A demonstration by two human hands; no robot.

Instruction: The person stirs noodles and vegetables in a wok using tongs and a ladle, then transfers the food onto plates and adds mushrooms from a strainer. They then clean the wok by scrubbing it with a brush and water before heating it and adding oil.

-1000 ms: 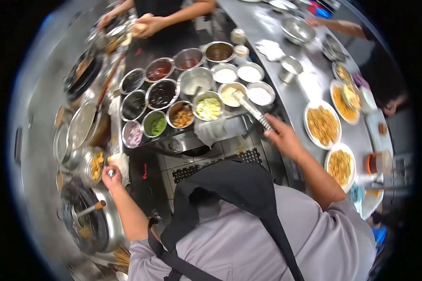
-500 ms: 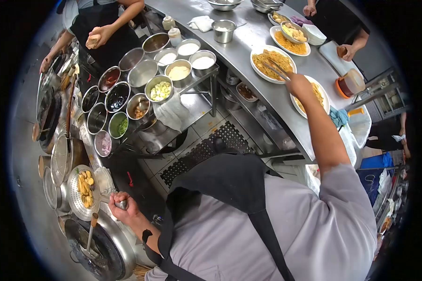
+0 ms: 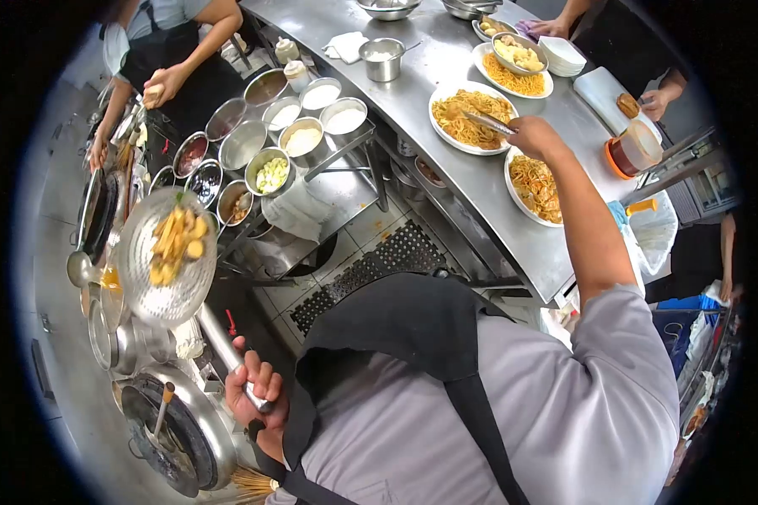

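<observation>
My left hand grips the long metal handle of a round wire strainer, lifted above the stove and holding yellow fried pieces. My right hand reaches over the steel counter and holds metal tongs whose tips rest in a white plate of noodles. A second plate of noodles lies just below that hand.
Several steel bowls of sauces and seasonings stand on a rack at centre left. A dark wok with a ladle sits at lower left. Another person works at the top left; other hands are at the far counter, near an orange-lidded jug.
My left hand has lifted the strainer of fried pieces off the pots and up into the air. My right hand with the tongs stays at the noodle plates, shifted slightly.
</observation>
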